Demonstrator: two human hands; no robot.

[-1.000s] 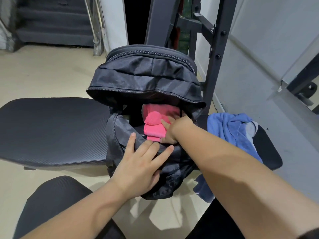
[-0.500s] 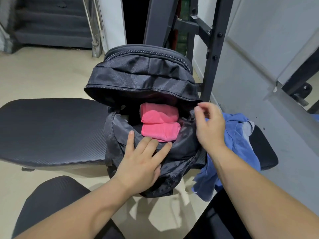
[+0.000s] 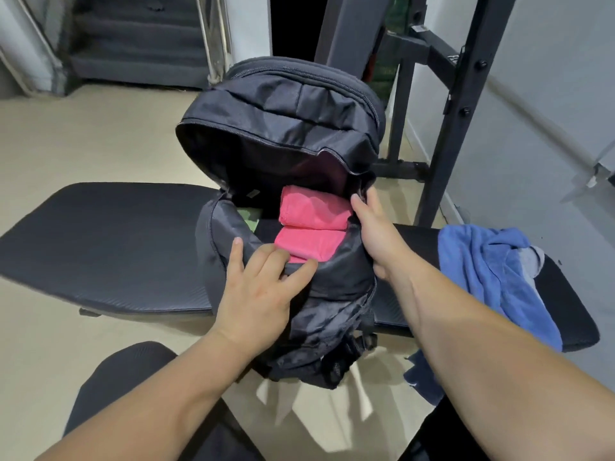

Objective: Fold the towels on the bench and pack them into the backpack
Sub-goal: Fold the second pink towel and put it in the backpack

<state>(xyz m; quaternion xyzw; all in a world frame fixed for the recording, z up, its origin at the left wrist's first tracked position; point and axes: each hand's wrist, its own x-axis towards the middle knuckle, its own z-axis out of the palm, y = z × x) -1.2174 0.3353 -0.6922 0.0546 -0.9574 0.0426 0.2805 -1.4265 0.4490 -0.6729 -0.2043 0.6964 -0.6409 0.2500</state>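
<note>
Left hand [image 3: 263, 287], fingers flat, is pressing the black backpack [image 3: 283, 104] front; right hand [image 3: 377, 239] is gripping its rim; advise holding mouth wide.

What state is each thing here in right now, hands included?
Backpack: unzipped, flap up, on bench.
Pink towels: folded, inside backpack.
Blue towel: crumpled, unfolded, on bench.
Left hand: presses backpack's front.
Right hand: grips the opening's right edge.
</note>
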